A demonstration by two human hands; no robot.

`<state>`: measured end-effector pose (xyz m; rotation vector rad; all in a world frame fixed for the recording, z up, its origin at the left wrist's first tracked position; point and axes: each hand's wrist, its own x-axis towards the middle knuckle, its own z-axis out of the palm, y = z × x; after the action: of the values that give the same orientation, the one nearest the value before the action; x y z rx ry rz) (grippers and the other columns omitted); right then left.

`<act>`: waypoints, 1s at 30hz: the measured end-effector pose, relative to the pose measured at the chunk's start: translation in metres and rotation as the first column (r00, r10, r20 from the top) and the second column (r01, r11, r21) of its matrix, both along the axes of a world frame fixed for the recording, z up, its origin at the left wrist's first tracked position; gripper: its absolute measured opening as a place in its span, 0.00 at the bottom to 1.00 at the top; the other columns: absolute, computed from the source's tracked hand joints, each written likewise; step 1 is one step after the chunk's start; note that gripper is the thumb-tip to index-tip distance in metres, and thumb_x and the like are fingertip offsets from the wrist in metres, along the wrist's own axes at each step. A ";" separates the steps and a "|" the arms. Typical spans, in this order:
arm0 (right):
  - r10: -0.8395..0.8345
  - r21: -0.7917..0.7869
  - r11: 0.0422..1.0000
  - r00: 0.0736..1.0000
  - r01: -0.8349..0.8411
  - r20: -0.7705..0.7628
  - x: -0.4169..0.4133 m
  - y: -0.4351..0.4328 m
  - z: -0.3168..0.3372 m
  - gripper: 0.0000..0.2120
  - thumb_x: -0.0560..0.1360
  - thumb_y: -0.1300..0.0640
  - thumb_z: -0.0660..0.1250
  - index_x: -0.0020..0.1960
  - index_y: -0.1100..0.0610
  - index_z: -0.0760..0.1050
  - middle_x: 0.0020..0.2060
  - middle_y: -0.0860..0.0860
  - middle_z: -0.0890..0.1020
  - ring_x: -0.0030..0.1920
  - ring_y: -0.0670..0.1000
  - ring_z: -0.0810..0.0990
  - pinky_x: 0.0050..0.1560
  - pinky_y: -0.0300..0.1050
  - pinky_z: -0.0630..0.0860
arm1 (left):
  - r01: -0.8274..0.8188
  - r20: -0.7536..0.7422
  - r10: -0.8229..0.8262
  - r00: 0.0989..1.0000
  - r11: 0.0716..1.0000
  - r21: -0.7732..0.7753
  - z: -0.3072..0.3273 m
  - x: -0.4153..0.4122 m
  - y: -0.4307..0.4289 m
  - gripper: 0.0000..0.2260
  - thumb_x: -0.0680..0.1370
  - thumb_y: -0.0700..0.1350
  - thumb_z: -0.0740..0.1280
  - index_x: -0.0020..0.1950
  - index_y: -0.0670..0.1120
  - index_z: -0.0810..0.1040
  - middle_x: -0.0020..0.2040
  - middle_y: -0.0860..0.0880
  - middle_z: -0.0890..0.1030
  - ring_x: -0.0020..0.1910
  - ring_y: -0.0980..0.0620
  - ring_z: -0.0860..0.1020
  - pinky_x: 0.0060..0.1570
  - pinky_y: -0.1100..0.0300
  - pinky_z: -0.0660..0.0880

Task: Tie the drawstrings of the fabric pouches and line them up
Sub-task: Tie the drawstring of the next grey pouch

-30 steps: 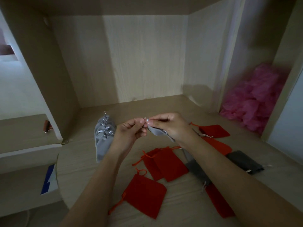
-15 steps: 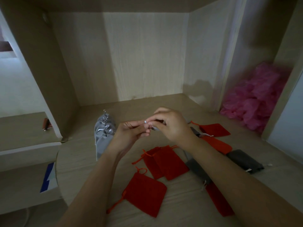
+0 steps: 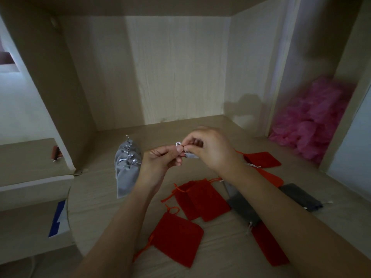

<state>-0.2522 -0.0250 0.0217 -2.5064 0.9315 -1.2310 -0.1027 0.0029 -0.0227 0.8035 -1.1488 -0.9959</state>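
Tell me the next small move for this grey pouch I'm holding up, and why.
Probably draw your hands apart to snug the knot. Your left hand and right hand both pinch the silver drawstring, where a small loose loop shows above the grey pouch. Once tight, it could join the tied grey pouches on the left.

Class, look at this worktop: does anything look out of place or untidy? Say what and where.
The silver pouches lie in a neat row at the left, but the red pouches and dark grey pouches lie scattered at odd angles, some overlapping, to their right. Nothing looks spilled or damaged.
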 end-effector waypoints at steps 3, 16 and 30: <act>0.017 -0.009 1.000 1.000 -0.018 -0.016 0.000 0.000 0.001 0.05 0.71 0.63 0.71 0.45 0.59 0.84 0.38 0.49 0.77 0.35 0.39 0.71 0.36 0.29 0.66 | -0.008 0.001 0.008 1.000 1.000 -0.010 0.000 -0.001 0.000 0.06 0.69 0.41 0.68 0.34 0.42 0.83 0.29 0.48 0.79 0.28 0.56 0.74 0.32 0.67 0.73; 0.154 0.468 0.856 0.972 -0.221 0.178 -0.009 -0.009 0.001 0.06 0.71 0.64 0.72 0.45 0.58 0.78 0.40 0.59 0.82 0.39 0.49 0.79 0.43 0.45 0.77 | 0.000 0.096 0.007 0.995 0.998 -0.066 -0.002 -0.003 -0.003 0.08 0.73 0.43 0.66 0.38 0.41 0.82 0.30 0.48 0.78 0.29 0.55 0.73 0.33 0.66 0.73; 0.118 0.222 0.969 0.992 -0.106 -0.041 -0.007 -0.001 0.004 0.04 0.71 0.64 0.71 0.42 0.58 0.77 0.32 0.44 0.78 0.34 0.40 0.75 0.36 0.31 0.71 | -0.067 0.089 0.068 0.994 0.998 -0.019 0.001 -0.008 0.000 0.05 0.75 0.36 0.65 0.42 0.38 0.80 0.29 0.50 0.80 0.27 0.58 0.76 0.32 0.67 0.75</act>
<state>-0.2589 -0.0258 0.0252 -2.3917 0.8718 -0.9735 -0.1107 0.0031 -0.0219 0.8753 -1.1968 -0.9010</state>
